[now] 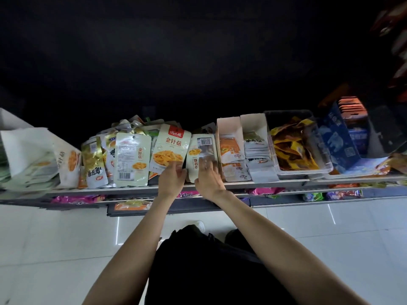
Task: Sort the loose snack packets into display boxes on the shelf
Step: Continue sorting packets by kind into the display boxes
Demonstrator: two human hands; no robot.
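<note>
The left hand [171, 179] is grasping the lower edge of a cream foil snack packet with a red label and a picture of yellow strips [169, 146], holding it upright at the front of the grey metal shelf [253, 185]. At three o'clock from it, just beside, the right hand [208, 180] is pressing its straightened, released fingers against a pale packet turned barcode side out [201, 154], which is standing on the shelf edge. At nine o'clock from the left hand, a similar cream packet with its printed back and barcode showing [132, 159] is leaning against a loose heap of gold-and-white packets [94, 164]. Further toward nine o'clock, a white cardboard display box [26, 146] is lying tilted, with packets spilling from it. At three o'clock from the right hand, two open white cardboard display boxes are standing side by side: one holding orange-and-white packets [230, 150], the next holding grey-white packets [256, 150]. Beyond them, a clear plastic bin of yellow-brown packets [293, 146] is sitting next to a dark blue printed carton [337, 139]. At six o'clock, pink and purple wrappers [77, 199] are lying on a lower shelf above the glossy white tiled floor [55, 238].
</note>
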